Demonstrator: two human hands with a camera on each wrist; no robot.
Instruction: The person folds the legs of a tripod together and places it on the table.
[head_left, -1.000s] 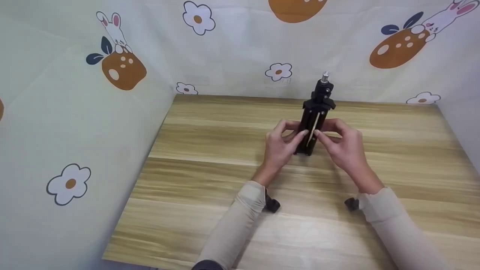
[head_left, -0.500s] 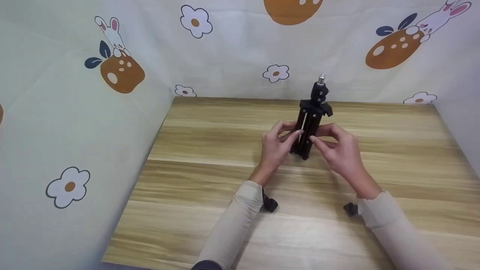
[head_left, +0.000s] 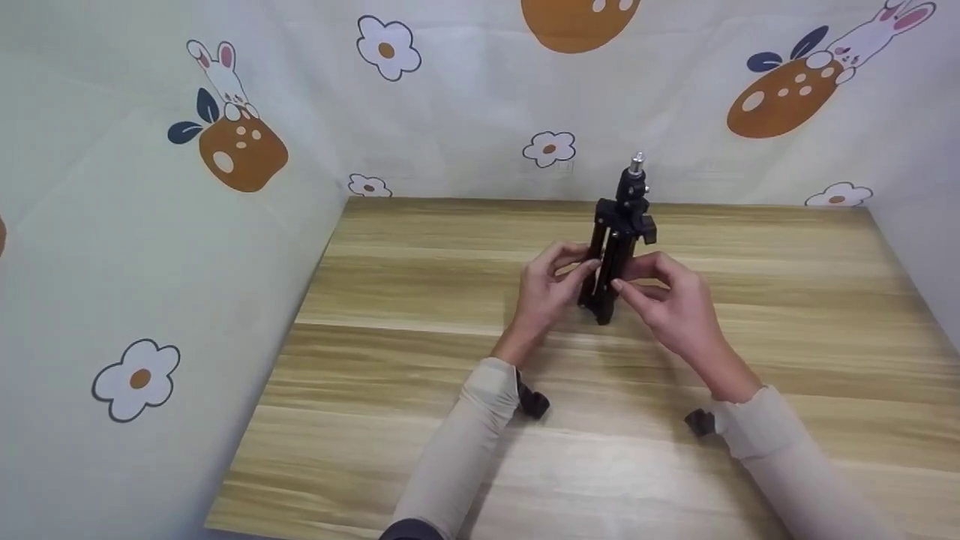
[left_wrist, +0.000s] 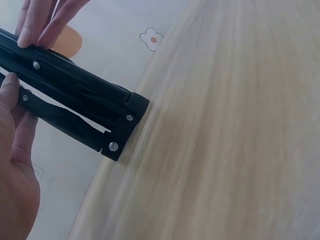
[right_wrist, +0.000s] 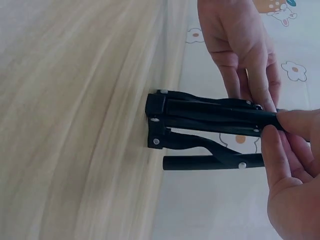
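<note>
A folded black tripod stand (head_left: 621, 247) with a silver stud (head_left: 637, 163) on top is held nearly upright, leaning slightly right, over the far part of the table. My left hand (head_left: 546, 289) grips one of its legs from the left, thumb in front. From the right, my right hand (head_left: 675, 307) pinches another leg between thumb and fingers. In the right wrist view a lower leg tube (right_wrist: 215, 162) sits a little apart from the center. The riveted bottom bracket (left_wrist: 124, 129) is close over the wood in the left wrist view.
The wood-grain table (head_left: 390, 300) meets a printed cloth wall (head_left: 450, 120) at the back, with another cloth panel (head_left: 97, 255) along the left. Black wrist-worn pieces (head_left: 534, 403) show beside both beige sleeves (head_left: 450, 450).
The tripod stand has been turned about its length, bringing its side knob round to the front right. A wider gap shows between its legs. Both hands keep hold, shifting slightly left and nearer.
</note>
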